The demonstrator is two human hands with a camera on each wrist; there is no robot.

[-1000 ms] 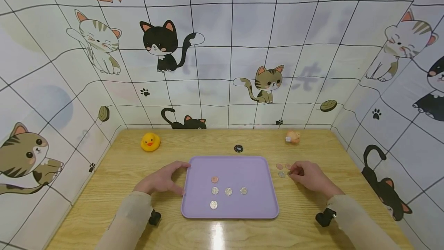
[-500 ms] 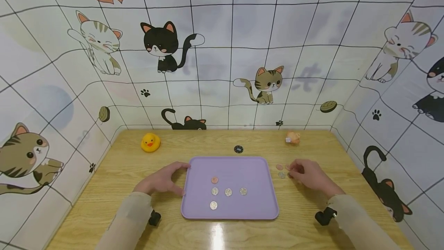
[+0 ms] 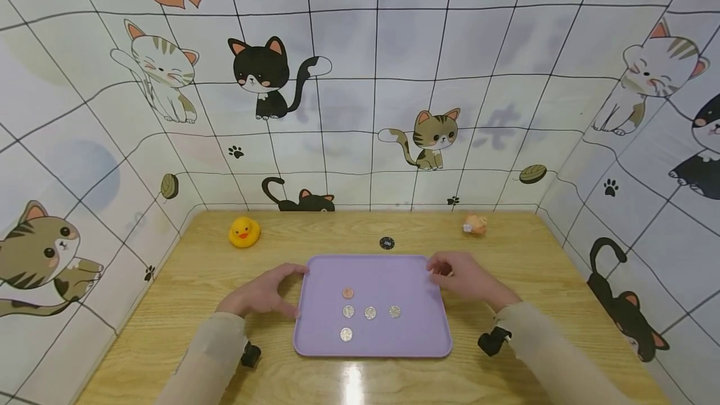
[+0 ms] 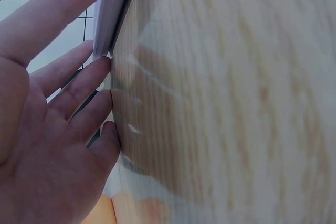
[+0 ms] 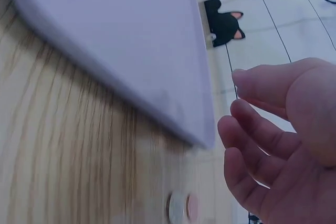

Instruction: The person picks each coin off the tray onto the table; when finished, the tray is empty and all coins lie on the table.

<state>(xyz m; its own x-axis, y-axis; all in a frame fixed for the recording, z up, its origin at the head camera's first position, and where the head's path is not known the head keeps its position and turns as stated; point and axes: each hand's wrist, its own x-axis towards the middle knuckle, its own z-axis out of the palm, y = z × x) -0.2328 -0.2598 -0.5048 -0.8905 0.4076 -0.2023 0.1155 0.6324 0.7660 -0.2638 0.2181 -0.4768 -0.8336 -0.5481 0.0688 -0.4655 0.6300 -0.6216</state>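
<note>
A lilac tray (image 3: pixel 416 330) lies flat on the wooden table, with one copper coin (image 3: pixel 347 293) and several silver coins (image 3: pixel 370 312) towards its left and middle. My left hand (image 3: pixel 264 292) rests against the tray's left side, fingers spread and thumb and fingertips right at the rim. Over the tray's upper right corner is my right hand (image 3: pixel 464 277), thumb and fingertips drawn together in a pinch; the coin between them is hidden. Beside the tray's right edge, a silver coin (image 5: pixel 176 207) and a copper coin (image 5: pixel 192 207) show in the right wrist view; my right hand covers that spot from above.
Behind the tray lies a black poker chip (image 3: pixel 387 243). A yellow rubber duck (image 3: pixel 244 232) stands at the back left, and a small orange figurine (image 3: pixel 475 224) at the back right. A cat-patterned backdrop (image 3: pixel 360 92) encloses the table on three sides.
My right hand has moved left from the coins on the table to above the tray's upper right corner. The left hand and the coins on the tray have stayed put.
</note>
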